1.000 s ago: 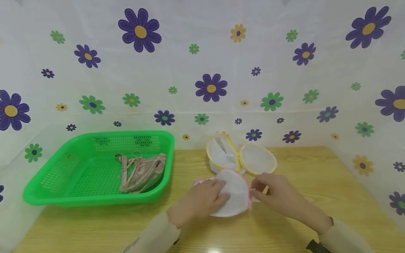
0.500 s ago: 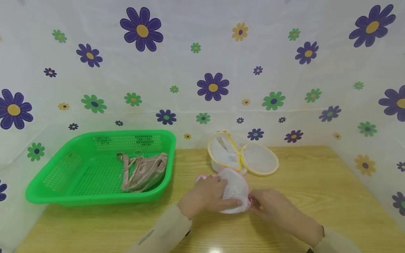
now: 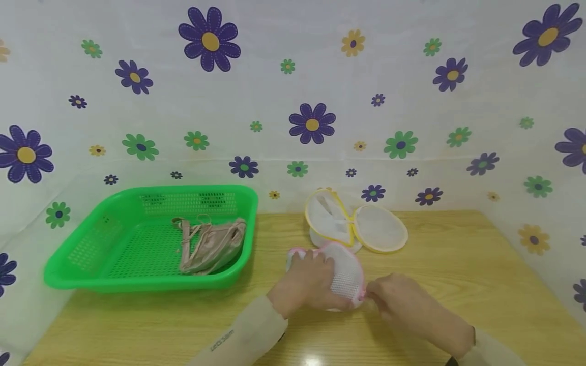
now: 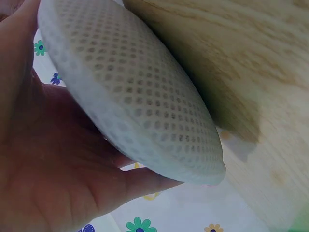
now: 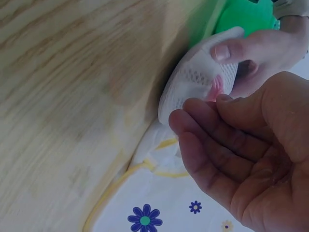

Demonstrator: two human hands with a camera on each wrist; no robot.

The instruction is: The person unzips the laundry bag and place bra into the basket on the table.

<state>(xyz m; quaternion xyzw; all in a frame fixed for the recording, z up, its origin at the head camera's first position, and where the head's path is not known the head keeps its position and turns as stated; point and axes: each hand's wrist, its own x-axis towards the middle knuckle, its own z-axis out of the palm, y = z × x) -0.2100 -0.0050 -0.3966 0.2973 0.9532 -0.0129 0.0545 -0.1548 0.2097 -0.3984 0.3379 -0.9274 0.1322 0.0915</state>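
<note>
Over the feed I'm seeing creased white sheeting (image 3: 256, 96) printed with purple, green and orange flowers enclosing a flat, yellowish wood-grain desk (image 3: 448, 269); a white glint (image 3: 313, 361) is shining on its surface.

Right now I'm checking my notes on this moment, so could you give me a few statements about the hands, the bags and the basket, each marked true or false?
1. The left hand holds the pink-trimmed bag. True.
2. Both mesh bags are closed. False: the yellow-trimmed bag behind it is spread open.
3. The fingers of the right hand are at the pink edge of the held bag. True.
4. A beige garment lies inside the green basket. True.
5. The green basket stands to the right of both hands. False: it stands to their left.
</note>
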